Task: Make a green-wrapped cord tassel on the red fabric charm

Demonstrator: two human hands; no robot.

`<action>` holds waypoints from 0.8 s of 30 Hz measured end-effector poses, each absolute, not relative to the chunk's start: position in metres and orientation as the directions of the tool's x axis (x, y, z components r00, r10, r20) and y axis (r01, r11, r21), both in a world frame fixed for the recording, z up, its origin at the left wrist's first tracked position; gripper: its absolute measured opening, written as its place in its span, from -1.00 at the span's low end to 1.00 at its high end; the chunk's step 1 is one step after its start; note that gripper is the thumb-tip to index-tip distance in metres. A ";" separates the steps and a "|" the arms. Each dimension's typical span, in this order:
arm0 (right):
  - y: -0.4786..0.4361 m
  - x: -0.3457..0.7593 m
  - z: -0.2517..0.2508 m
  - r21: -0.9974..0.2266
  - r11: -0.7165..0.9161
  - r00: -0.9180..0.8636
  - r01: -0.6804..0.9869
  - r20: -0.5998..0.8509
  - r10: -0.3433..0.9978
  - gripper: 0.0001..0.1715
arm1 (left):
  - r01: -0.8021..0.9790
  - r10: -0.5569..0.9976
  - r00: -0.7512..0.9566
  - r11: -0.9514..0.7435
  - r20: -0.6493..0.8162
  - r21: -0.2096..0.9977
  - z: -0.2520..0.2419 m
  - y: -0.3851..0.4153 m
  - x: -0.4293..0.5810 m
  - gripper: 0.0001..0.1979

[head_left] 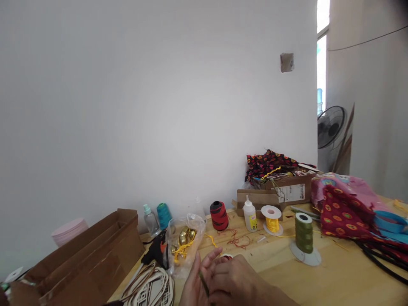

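Note:
My left hand [193,278] is at the bottom middle of the head view, palm turned inward with the fingers curled. Pressed against it is my right hand [237,278], its fingers bent and closed. A short olive-green strand [203,283] runs between the two hands, lying across the left palm and passing under the right fingers. Its ends are hidden. Just behind the fingertips shows part of a small red and white item [227,256], too covered to name. A yellow cord [211,240] lies beyond the left fingers.
Left: cardboard box [92,259], wooden cutouts [153,289], black glue gun [155,253], plastic bag [194,229] with golden bells. Behind: red-black thread cone [219,216], glue bottle [250,216], yellow cord spool [272,224]. Right: green thread cone [304,236], patterned red cloth [341,212].

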State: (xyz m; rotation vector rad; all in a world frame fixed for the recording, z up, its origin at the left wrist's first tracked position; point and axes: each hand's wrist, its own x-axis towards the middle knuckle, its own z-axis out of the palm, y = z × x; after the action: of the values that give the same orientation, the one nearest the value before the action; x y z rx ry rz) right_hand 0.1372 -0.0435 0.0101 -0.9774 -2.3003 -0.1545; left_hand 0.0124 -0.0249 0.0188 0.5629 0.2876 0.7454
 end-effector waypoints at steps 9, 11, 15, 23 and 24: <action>-0.042 0.142 0.010 -0.250 0.753 -0.508 0.609 0.606 0.612 -0.86 | -0.533 0.740 0.658 0.586 -0.136 0.611 0.021 -0.029 0.014 -0.64; -0.042 0.143 0.009 -0.244 0.755 -0.495 0.608 0.627 0.601 -0.81 | -0.521 0.715 0.685 0.615 -0.140 0.592 0.020 -0.029 0.016 -0.70; -0.045 0.144 0.014 -0.255 0.758 -0.477 0.601 0.647 0.595 -0.72 | -0.554 0.711 0.694 0.628 -0.114 0.547 0.016 -0.031 0.021 -0.74; -0.042 0.147 0.015 -0.281 0.672 -0.378 0.685 0.651 0.658 -0.73 | -0.584 0.735 0.667 0.619 -0.125 0.525 0.004 -0.034 0.022 -0.81; -0.041 0.147 0.015 -0.313 0.659 -0.357 0.684 0.644 0.677 -0.78 | -0.532 0.696 0.708 0.637 -0.119 0.558 0.003 -0.035 0.022 -0.80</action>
State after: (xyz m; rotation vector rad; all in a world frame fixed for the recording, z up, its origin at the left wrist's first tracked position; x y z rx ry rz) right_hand 0.1475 -0.0413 0.0149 -1.0504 -2.0946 -0.0125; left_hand 0.0219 -0.0348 0.0026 0.5191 0.3403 0.7170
